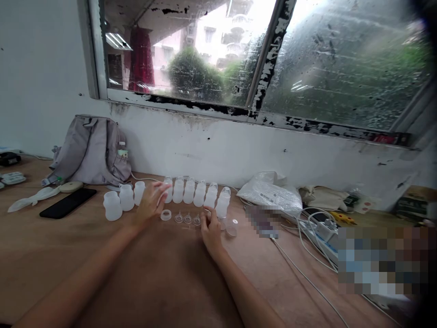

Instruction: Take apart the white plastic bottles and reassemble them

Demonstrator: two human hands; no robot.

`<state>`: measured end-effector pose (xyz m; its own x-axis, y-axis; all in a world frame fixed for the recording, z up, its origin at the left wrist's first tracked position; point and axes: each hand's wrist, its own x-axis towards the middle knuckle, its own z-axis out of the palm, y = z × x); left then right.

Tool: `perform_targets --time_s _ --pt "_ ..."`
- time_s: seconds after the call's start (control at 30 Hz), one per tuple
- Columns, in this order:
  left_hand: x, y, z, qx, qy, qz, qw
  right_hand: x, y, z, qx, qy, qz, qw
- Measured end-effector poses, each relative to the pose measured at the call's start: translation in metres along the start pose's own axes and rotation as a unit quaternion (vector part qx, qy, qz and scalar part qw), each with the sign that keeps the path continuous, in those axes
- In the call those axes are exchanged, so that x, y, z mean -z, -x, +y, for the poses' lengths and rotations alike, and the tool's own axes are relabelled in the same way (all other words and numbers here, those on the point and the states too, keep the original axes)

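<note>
My left hand (pixel 152 200) is at the left end of a row of several capped white bottles (pixel 189 191), its fingers partly around the leftmost one (pixel 167 189); whether it grips that bottle is unclear. To its left stand three open white bottles (pixel 113 206). A clear ring (pixel 165 215) lies just right of the hand, followed by three clear nipples (pixel 187 218). My right hand (pixel 210 224) rests beside the rightmost nipple, fingers bent; anything between them is hidden. Clear caps (pixel 231 228) lie right of it.
A grey backpack (pixel 90 148) leans on the wall at the left, with a black phone (pixel 68 203) before it. On the right are a plastic-wrapped package (pixel 271 193), a blurred device (pixel 262 222), white cables (pixel 300 269) and a power strip (pixel 321 241).
</note>
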<state>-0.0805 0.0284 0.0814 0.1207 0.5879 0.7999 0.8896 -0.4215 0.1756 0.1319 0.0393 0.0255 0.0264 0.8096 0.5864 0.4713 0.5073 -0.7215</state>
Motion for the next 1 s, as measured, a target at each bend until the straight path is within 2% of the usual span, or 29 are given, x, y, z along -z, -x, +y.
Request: perform_targets --time_s 0.1,0.17,0.27,0.33,0.43,0.6,0.67,0.73,0.87,1.0 --pt "-0.003 0.019 0.031 -0.056 0.094 -0.082 0.991 0.003 0.004 -0.010 0.034 -0.026 -0.020 0.999" --pt "-0.009 0.029 0.047 -0.073 0.136 -0.147 0.977 0.005 0.006 -0.013 0.055 -0.018 -0.053 0.997" --pt "-0.021 0.038 0.056 -0.043 0.137 -0.240 0.960 0.005 0.007 -0.013 0.066 0.027 -0.133 0.989" --pt "-0.026 0.042 0.055 -0.015 0.124 -0.269 0.955 0.002 0.007 -0.010 0.054 0.063 -0.172 0.982" --pt "-0.027 0.046 0.051 -0.025 0.143 -0.254 0.956 -0.006 0.006 -0.006 0.037 0.099 -0.204 0.973" --pt "-0.013 0.046 0.041 -0.055 0.175 -0.212 0.960 -0.014 0.009 -0.007 0.033 0.115 -0.229 0.966" --pt "-0.008 0.043 0.036 -0.051 0.140 -0.202 0.968 -0.014 0.011 -0.008 0.042 0.127 -0.231 0.964" --pt "-0.009 0.041 0.030 -0.046 0.067 -0.217 0.973 -0.012 0.013 -0.010 0.060 0.145 -0.232 0.960" --pt "-0.019 0.042 0.024 0.005 -0.048 -0.259 0.965 -0.012 0.017 -0.014 0.094 0.170 -0.238 0.952" --pt "-0.029 0.046 0.026 0.062 -0.089 -0.244 0.964 -0.014 0.020 -0.018 0.091 0.173 -0.244 0.950"
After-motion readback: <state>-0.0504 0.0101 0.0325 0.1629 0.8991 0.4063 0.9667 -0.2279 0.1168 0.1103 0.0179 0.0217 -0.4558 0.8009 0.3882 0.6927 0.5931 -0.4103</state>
